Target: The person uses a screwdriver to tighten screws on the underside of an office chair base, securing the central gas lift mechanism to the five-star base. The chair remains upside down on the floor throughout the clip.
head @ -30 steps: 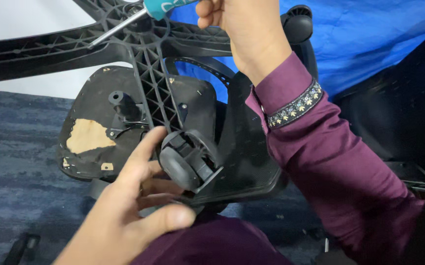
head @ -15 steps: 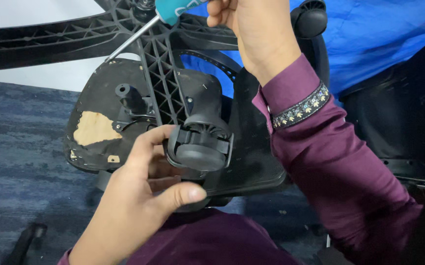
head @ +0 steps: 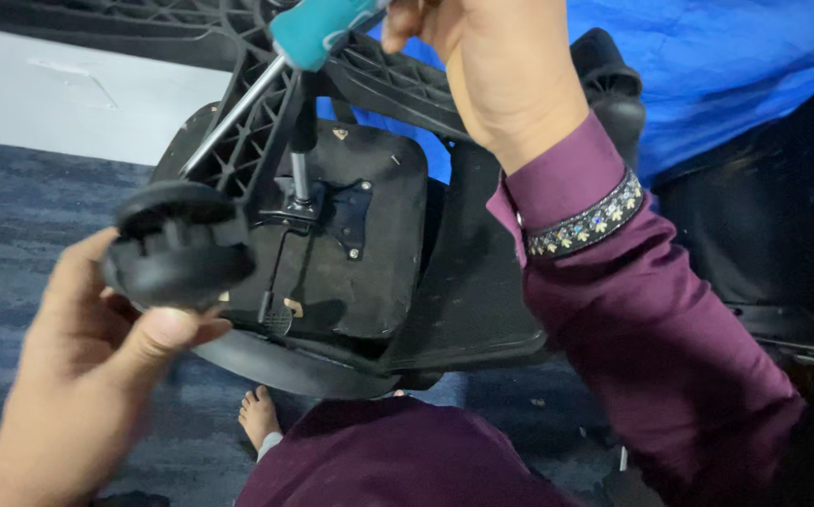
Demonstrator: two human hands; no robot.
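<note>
The floor (head: 31, 197) has a dark blue-grey carpet. On it rest the overturned black office chair (head: 360, 272) and a bare foot (head: 259, 418).

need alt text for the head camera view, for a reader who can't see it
A person's left hand grips a black plastic caster wheel on an upturned black office chair base, while the right hand holds a teal-handled screwdriver above it.

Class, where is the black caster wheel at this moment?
In the head view, the caster wheel sits at the left, gripped by the left hand, at the end of a black chair base leg, just left of the upturned seat underside.
</note>
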